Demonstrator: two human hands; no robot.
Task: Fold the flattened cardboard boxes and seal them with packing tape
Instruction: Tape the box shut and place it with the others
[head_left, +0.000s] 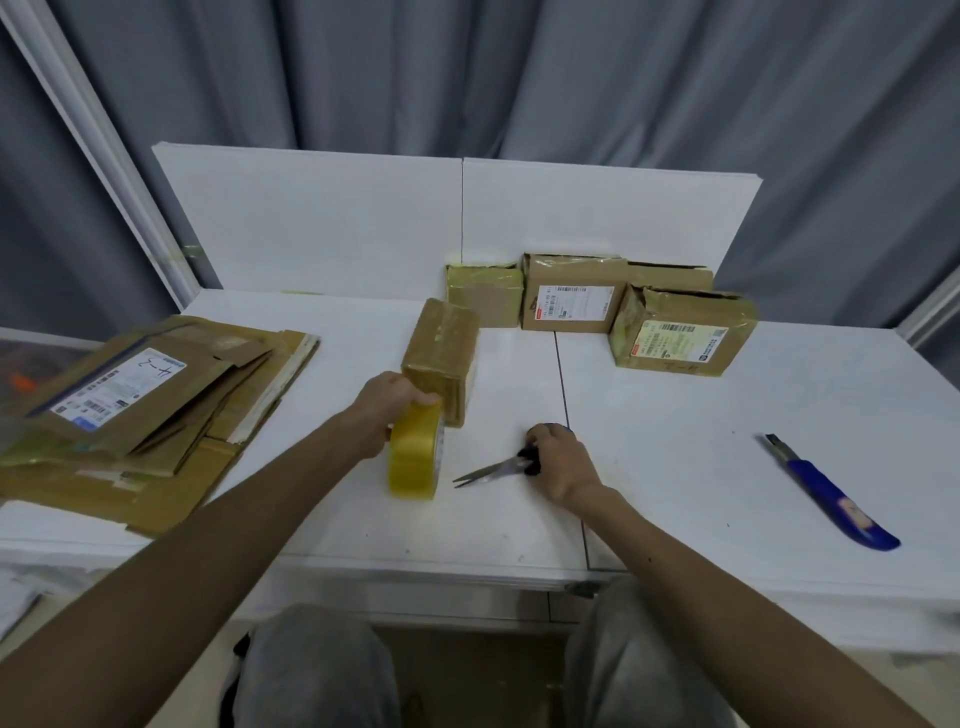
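Gripping the tape roll (415, 460) beside the taped box (441, 353), left hand (393, 408) readies it; right hand (560, 460) clasps scissors (488, 472), probably for cutting.

Single head-worn view. Table (675, 467) looked at forward and down from above seated person's knees. Wide lens: left hand (387, 410), right hand (558, 460) framed centrally, at arm's reach; curtain (519, 78) caught behind.

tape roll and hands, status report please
Left hand grips tape roll, on edge. Right hand holds scissors. Small taped box just behind roll. Nothing blocking.
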